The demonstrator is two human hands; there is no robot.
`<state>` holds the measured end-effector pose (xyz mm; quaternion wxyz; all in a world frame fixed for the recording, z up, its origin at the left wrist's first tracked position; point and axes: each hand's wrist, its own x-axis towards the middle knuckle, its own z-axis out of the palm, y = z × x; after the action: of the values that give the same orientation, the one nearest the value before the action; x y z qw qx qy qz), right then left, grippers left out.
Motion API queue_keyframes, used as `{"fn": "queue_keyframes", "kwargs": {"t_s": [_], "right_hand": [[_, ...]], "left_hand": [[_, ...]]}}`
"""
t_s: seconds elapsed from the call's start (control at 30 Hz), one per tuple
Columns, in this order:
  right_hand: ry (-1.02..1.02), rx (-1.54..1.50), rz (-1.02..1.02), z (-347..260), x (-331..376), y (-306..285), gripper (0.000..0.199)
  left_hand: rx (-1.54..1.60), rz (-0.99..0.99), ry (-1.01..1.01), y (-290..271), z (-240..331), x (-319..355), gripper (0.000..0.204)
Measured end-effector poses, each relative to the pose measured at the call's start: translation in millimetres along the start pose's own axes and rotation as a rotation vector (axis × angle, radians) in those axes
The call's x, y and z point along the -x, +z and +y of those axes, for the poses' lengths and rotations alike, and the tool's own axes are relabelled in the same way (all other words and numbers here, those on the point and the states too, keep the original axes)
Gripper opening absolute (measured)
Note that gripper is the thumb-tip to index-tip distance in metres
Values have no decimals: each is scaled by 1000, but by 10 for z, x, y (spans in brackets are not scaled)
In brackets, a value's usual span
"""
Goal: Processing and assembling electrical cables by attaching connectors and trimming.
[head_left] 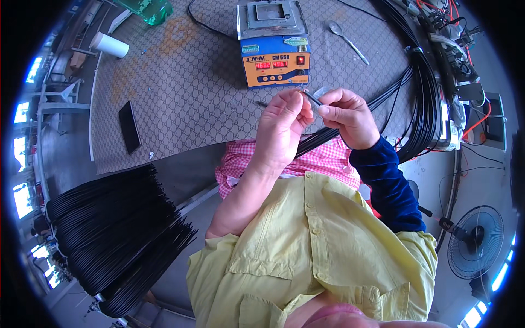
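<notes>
Both of my hands meet over the near part of the table, in front of a blue-and-orange bench unit [278, 68] with red lit digits and a square metal basin on top. My right hand [353, 116] pinches a thin black cable end [312, 98], which slants up and left toward the other hand. My left hand [280, 126] is closed with thumb and fingertips together at the cable's far tip; whatever lies between those fingertips is too small to make out. Something clear and pale shows just behind the right fingers. Beneath the right hand runs a bundle of black cables [383, 101].
A thick coil of black cables [424, 104] hangs over the table's right side. On the patterned tablecloth [191, 104] are a spoon [348, 42], a black phone [129, 127], a white cup [109, 45] and a green bottle [150, 10]. Many cut cables [115, 229] lie lower left; a fan [476, 241] stands right.
</notes>
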<state>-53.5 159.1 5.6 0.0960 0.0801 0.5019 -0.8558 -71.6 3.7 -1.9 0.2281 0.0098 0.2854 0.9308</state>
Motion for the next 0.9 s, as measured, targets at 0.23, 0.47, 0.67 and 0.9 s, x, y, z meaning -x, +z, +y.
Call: {"fn": "queue_keyframes", "kwargs": {"t_s": [0.23,0.47,0.67,0.9], "right_hand": [[-60,65,-48,35,-21,24,10],[-158,193,-22,2,-40,41,11],[-149,209,-37,4,-71,38,11],[-136,363,8,-137,-193,95,9]], "left_hand": [[102,-19,-115,-84,46,-26,18],[124,35,-189,-33,161,-16,27],[100,70,-184,-61,176,-38,22],[94,120,-136,-50,223,-89,22]]}}
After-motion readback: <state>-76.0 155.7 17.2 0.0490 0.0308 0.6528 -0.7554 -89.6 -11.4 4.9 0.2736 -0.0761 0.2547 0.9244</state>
